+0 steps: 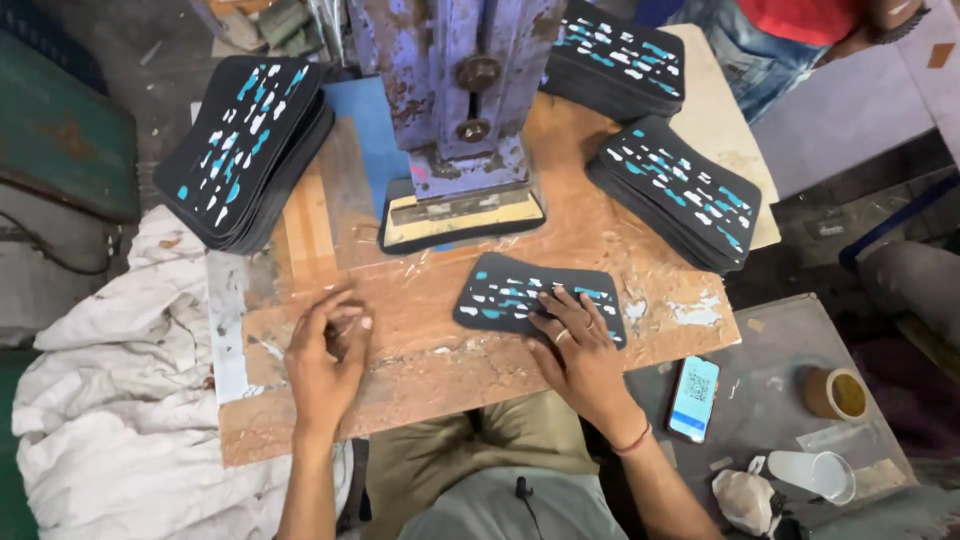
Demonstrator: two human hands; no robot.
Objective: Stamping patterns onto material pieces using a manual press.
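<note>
hands rest on a worn wooden board [600,250] seen from the head camera, the only view. right hand [575,345] lies flat with fingers spread wide, pressing on the near edge of a dark patterned piece [510,290], a flat black shape with white and teal dashes, which lies on the board just ahead of that hand. left hand [325,360] sits apart from it, fingers curled inward in a loose fist, holding nothing that i can make out, resting on bare wood.

straight ahead, between and beyond the two hands, stands a rusty purple press [460,90], its foot plate [460,215] down on a dark piece beneath it. beyond the left hand, a stack of the same patterned pieces [245,145] leans at the board's far corner. beyond the right hand sits a second stack [675,190], and a third stack [615,55] lies farther off beside the press.

white cloth [110,400] is bunched just outside the left hand. outside the right hand, on a lower grey surface, lie a phone [693,397], a paper cup [833,392] and a clear plastic cup [815,473] on its side. another person in jeans [745,45] stands at the far edge.
</note>
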